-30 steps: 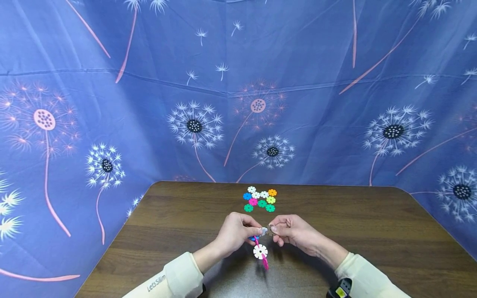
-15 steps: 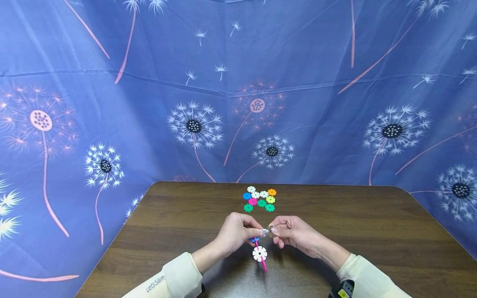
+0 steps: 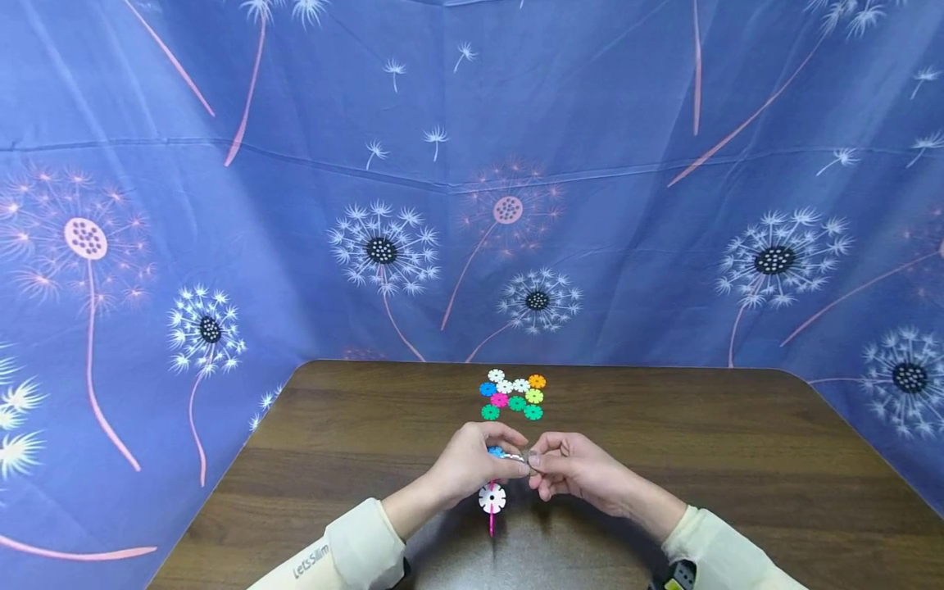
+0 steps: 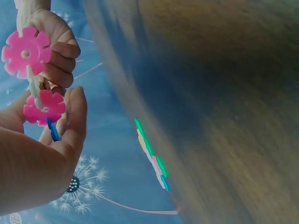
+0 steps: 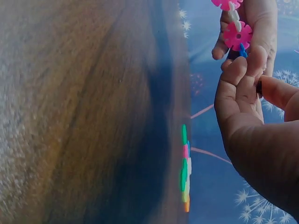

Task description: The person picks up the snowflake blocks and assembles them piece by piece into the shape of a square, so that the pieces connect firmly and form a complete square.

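Observation:
My left hand [image 3: 472, 463] holds a chain of interlocking flower-shaped discs between thumb and fingers. Nearest the grip is a blue disc [image 3: 496, 452], with a white edge beside it. Below hang pink discs [image 4: 55, 108] and a white disc [image 3: 492, 498], slotted into one another at right angles. My right hand [image 3: 578, 467] pinches a small dark brown disc [image 5: 259, 88] between thumb and index finger, right at the left fingertips. Fingers cover most of that brown disc. Both hands are above the table, near its middle.
On the brown wooden table [image 3: 354, 459], several loose discs lie flat beyond the hands, among them an orange disc [image 3: 537, 382], a green disc [image 3: 490, 412] and a pink disc [image 3: 499, 400]. A blue dandelion-print cloth [image 3: 627, 246] hangs behind the table.
The hanging end of the chain has swung left as the left hand turned it. My right hand has shifted slightly left and down, bringing the brown disc up against the left fingertips.

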`<state>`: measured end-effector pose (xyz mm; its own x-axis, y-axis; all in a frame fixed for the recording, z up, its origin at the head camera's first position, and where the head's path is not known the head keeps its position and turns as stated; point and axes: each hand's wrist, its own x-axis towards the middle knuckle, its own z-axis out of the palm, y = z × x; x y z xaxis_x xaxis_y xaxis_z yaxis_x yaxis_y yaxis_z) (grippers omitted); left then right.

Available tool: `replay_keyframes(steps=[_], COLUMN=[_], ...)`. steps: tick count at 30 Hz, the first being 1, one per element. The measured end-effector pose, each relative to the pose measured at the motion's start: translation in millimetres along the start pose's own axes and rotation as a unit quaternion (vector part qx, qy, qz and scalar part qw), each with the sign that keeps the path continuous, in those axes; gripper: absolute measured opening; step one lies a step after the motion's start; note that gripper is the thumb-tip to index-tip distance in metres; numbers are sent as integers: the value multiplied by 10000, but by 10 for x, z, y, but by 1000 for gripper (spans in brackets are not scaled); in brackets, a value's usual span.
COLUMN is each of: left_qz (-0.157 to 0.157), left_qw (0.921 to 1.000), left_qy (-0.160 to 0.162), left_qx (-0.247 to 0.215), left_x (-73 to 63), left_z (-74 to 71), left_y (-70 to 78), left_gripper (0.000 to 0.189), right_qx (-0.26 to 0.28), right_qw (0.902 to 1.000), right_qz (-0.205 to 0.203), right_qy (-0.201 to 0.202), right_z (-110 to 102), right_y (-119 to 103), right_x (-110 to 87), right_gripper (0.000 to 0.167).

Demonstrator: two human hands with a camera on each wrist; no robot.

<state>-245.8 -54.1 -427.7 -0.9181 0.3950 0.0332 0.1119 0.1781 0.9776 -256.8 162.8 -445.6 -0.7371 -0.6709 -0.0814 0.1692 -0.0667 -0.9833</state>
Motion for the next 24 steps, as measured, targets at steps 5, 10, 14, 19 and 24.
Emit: replay_keyframes(steps=[5, 10, 14, 19, 24], left_qz=[-230, -405, -476, -492, -504], left_qw=[9992, 9982, 9980, 9977, 9975], left_qy=[182, 266, 306, 356, 365], left_qx=[-261, -341, -285, -317, -342], left_x=[-22, -38, -61, -73, -73], left_z=[-5, -49, -87, -103, -117], left_y=[-19, -70, -118, -124, -104], left_gripper=[19, 18, 17, 17, 16], right_qx=[-61, -728, -1997, -3853, -5067], right_qw=[9996, 9922, 9619, 8884, 8318], right_qz=[284, 458, 318, 49, -225], right_qy=[66, 907, 1842, 2493, 2255], right_z=[-31, -231, -459, -680, -758], right_y=[-4, 9, 31, 89, 137], right_x=[55, 211, 406, 631, 798], right_gripper=[12, 24, 18, 8, 16])
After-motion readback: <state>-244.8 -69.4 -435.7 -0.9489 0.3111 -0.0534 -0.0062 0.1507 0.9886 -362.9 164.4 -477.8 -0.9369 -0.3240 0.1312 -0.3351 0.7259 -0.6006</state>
